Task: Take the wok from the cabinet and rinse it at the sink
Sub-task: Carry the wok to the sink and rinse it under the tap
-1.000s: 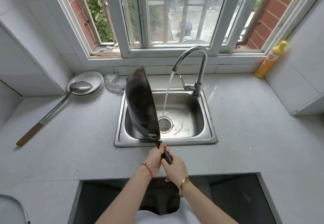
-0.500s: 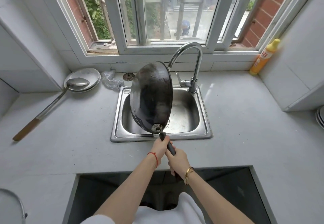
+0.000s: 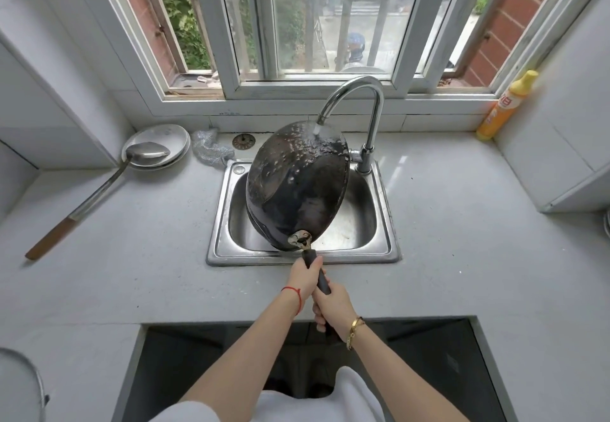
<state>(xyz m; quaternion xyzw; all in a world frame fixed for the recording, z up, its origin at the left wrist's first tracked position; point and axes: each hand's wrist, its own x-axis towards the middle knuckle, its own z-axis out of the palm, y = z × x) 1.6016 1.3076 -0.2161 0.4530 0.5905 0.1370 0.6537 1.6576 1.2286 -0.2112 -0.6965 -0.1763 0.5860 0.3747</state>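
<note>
Over the sink (image 3: 384, 250), under the tap (image 3: 355, 91), the wet wok (image 3: 297, 187) hangs tilted, likely heavy, rigid and slippery, so both the left hand (image 3: 305, 274) and right hand (image 3: 331, 306) clench its handle (image 3: 318, 274), the sensible hold

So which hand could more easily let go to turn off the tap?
Probably the right hand: the faucet base stands at the sink's right rear, while the left hand grips the wok handle nearer the pan.
</note>
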